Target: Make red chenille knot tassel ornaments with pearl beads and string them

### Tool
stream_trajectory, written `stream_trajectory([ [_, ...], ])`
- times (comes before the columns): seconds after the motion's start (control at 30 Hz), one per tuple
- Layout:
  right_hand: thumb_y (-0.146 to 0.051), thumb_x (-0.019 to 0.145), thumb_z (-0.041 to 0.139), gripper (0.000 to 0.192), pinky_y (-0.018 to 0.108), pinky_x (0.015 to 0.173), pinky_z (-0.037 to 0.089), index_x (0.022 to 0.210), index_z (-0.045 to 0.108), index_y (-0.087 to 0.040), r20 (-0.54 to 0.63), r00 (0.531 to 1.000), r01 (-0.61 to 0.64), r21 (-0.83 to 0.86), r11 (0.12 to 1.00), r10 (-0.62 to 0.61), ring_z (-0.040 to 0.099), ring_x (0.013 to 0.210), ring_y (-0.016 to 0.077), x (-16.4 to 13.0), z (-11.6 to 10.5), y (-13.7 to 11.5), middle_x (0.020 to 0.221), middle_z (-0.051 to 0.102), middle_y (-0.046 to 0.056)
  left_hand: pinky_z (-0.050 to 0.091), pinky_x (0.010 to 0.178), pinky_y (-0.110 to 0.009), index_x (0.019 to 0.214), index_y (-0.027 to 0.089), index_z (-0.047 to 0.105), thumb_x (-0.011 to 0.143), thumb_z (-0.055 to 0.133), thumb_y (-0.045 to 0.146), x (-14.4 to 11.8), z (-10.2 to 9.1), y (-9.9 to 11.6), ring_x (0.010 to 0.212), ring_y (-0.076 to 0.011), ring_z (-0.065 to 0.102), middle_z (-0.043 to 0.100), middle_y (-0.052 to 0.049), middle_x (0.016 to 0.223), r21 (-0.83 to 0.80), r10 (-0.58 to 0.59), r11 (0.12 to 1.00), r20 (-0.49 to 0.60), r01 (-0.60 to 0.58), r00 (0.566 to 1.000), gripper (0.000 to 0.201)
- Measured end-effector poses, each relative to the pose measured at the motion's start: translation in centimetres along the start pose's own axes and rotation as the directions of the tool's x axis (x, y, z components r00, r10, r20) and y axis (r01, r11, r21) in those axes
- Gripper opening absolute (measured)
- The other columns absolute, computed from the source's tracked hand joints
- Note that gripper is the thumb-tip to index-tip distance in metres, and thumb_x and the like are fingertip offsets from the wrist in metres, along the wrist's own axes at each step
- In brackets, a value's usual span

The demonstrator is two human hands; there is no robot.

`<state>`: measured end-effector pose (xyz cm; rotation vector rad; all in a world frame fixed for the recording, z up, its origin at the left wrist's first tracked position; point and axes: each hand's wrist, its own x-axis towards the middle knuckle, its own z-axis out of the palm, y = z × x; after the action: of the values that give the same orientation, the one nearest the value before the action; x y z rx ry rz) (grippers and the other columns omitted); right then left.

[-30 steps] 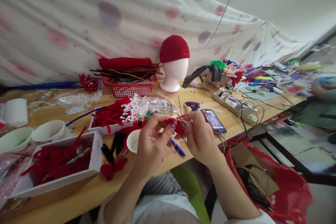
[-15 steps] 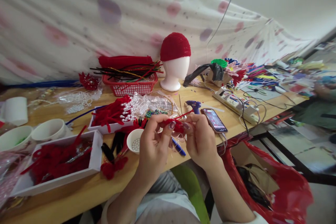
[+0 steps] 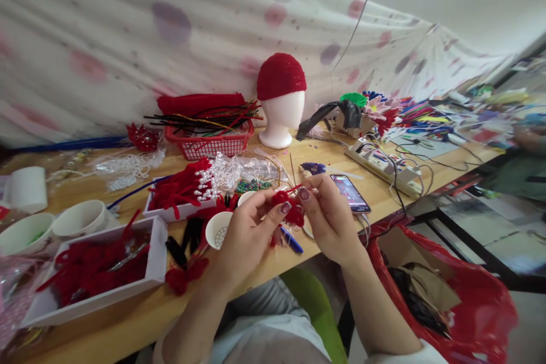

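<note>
A small red fuzzy flower with rounded petals is held up above the table's front edge, between both hands. My left hand pinches it from the left, thumb on top. From the right, my right hand pinches its other side, thumb and forefinger close to a thin red stem. The fingers partly cover the flower. Just left of my left hand stands a white cup of white beads. Below the hands lies a blue pen-like tool, and beyond them a blue glue gun.
White boxes of red fuzzy pieces stand at the left. Behind are a red basket and a white mannequin head in a red cap. A phone and power strip lie right; a red-lined bin stands below.
The flower has turned and dropped slightly, so more of its petals show. Both hands have shifted a little with it and keep their pinch. The view has moved slightly.
</note>
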<state>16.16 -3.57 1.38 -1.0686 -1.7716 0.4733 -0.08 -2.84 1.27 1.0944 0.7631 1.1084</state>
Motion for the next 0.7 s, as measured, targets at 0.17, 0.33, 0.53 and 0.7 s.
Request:
stream_trajectory([
  [0.17,-0.044,0.106,0.041,0.025,0.026,0.057,0.039,0.094,0.049,-0.023,0.007,0.993,-0.120,0.061,0.991,0.120,0.051,0.058,0.0115,0.1,-0.1,0.1,0.068,0.051,-0.005,0.054,0.054,-0.019,0.075,0.017,0.069,0.067,0.088,0.050,0.4,-0.1,0.1,0.054,-0.0093,0.060,0.067,0.002,0.065,-0.055,-0.040,0.998,-0.018,0.039,0.999,0.039],
  [0.33,-0.061,0.101,0.043,0.039,0.024,0.052,0.044,0.105,0.051,-0.023,0.286,0.912,-0.378,0.303,0.875,0.295,0.057,0.055,0.0124,0.1,0.0,0.0,0.068,0.055,-0.004,0.055,0.055,-0.024,0.077,0.018,0.072,0.076,0.083,0.035,0.7,-0.2,0.1,0.061,-0.0132,0.064,0.065,0.000,0.070,0.158,0.046,0.986,-0.005,-0.044,0.999,0.020],
  [0.53,-0.059,0.095,0.056,0.038,0.019,0.045,0.035,0.105,0.058,-0.022,0.237,0.879,-0.476,0.497,0.725,0.413,0.045,0.053,0.0078,-0.1,0.6,0.0,0.073,0.052,-0.004,0.060,0.081,-0.027,0.108,0.023,0.072,0.079,0.071,0.012,0.0,-0.5,0.1,0.093,-0.0156,0.070,0.068,-0.004,0.112,0.307,0.189,0.930,0.074,-0.203,0.979,0.031],
  [0.7,-0.062,0.097,0.051,0.044,0.021,0.045,0.034,0.085,0.056,-0.021,0.155,0.903,-0.411,0.583,0.701,0.401,0.042,0.050,0.0090,-0.9,1.4,0.6,0.063,0.047,-0.004,0.059,0.066,-0.023,0.089,0.018,0.067,0.084,0.062,0.011,-1.1,0.4,0.7,0.074,-0.0140,0.069,0.069,-0.004,0.089,0.560,0.368,0.776,-0.029,-0.290,0.929,0.010],
])
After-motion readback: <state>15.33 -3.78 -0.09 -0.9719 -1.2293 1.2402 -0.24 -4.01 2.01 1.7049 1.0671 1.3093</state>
